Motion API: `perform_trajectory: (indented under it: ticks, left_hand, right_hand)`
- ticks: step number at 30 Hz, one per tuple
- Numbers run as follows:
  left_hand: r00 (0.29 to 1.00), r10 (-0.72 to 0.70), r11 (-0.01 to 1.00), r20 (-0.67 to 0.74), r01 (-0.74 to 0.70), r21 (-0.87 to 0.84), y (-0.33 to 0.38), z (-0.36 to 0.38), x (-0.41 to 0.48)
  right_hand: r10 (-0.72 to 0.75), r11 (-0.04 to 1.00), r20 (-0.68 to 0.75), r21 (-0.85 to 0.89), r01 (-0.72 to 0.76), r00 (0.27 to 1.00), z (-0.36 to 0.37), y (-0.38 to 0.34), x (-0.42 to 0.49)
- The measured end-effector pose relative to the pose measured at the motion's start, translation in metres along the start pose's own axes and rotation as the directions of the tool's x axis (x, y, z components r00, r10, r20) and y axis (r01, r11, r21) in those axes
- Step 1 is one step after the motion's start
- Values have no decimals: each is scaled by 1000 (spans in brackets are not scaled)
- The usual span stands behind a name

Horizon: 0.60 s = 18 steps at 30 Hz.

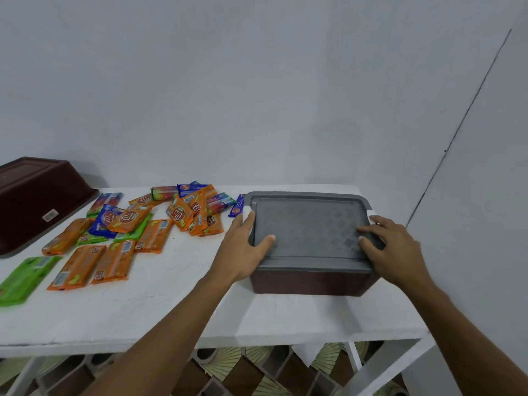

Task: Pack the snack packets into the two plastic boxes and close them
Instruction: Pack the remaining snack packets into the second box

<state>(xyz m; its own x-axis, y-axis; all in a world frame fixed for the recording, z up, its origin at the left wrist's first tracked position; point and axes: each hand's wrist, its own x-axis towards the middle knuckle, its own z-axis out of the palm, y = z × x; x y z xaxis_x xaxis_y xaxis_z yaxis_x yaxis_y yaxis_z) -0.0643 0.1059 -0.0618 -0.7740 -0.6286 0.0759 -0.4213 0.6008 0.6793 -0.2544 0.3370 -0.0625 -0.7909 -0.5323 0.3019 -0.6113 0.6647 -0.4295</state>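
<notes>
A brown plastic box (pixel 311 282) stands on the right part of the white table, with a grey lid (pixel 308 221) lying on top of it. My left hand (pixel 245 250) grips the lid's left edge, thumb on top. My right hand (pixel 391 247) rests flat on the lid's right side, fingers spread. Several snack packets (pixel 114 258) in orange, green and blue wrappers lie scattered over the table's left and middle. A second brown box (pixel 34 195) lies upside down at the far left.
The white table (pixel 183 304) stands against a pale wall; its front edge runs across the lower part of the view. A green packet (pixel 23 278) lies near the left front edge. Patterned floor tiles show beneath the table.
</notes>
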Motion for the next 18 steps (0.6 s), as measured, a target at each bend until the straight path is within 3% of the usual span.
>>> perform_trajectory:
  ticks: [5, 8, 13, 15, 18]
  left_hand:
    - [990, 21, 995, 137, -35, 97, -6, -9, 5]
    - [986, 51, 979, 156, -81, 189, -19, -28, -1]
    - [992, 119, 874, 41, -124, 470, -83, -85, -12]
    - [992, 129, 822, 5, -110, 558, -106, -106, -12]
    - [999, 33, 800, -22, -13, 600, -151, -144, -13]
  right_hand:
    - [-22, 977, 33, -213, 29, 999, -4, -16, 13]
    - [-124, 974, 80, -179, 136, 989, 8, -47, 19]
    - [-325, 942, 133, -47, 333, 936, 47, -135, 16]
    - [-380, 922, 128, -31, 387, 916, 59, -166, 12]
    - [-443, 896, 103, 24, 443, 891, 82, -220, 9]
